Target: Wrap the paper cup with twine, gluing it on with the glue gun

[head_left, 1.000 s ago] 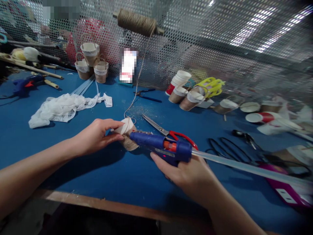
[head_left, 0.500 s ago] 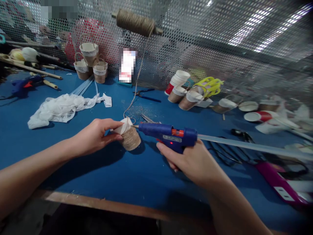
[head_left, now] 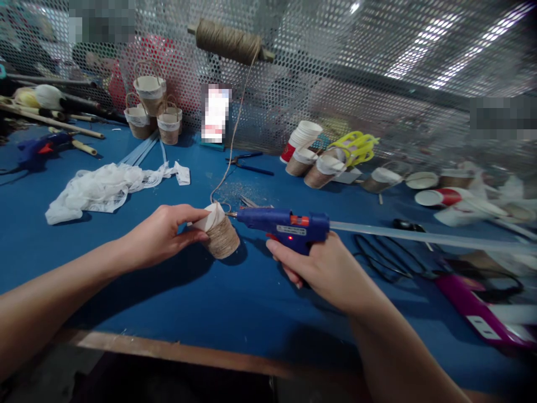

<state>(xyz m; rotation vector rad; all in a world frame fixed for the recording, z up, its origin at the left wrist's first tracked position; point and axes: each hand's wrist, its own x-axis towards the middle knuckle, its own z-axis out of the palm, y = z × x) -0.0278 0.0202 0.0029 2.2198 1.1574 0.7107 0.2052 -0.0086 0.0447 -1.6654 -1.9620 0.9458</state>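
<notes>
My left hand (head_left: pixel 176 232) pinches the white rim of a small paper cup (head_left: pixel 224 238) whose side is wrapped in brown twine. The cup tilts just above or on the blue table; I cannot tell which. My right hand (head_left: pixel 323 268) is closed round the handle of a blue glue gun (head_left: pixel 285 223), its red light lit and a long clear glue stick (head_left: pixel 398 232) out of the back. The gun's nozzle points left, close against the upper edge of the twine wrap. From the cup a loose strand of twine (head_left: pixel 239 120) runs up to a twine roll (head_left: pixel 226 42).
Scissors (head_left: pixel 248 201) and blue-handled pliers (head_left: pixel 251 165) lie behind the cup. White lace (head_left: pixel 100 187) is heaped left; finished little baskets (head_left: pixel 151 92) stand behind it. Wrapped cups (head_left: pixel 323 170) are at the right. A purple power strip (head_left: pixel 470 308) and black cables lie near my right forearm.
The glue gun tilts slightly differently, its rear end a little lower and further left. The cup stays in my left hand. The whole view has shifted a little.
</notes>
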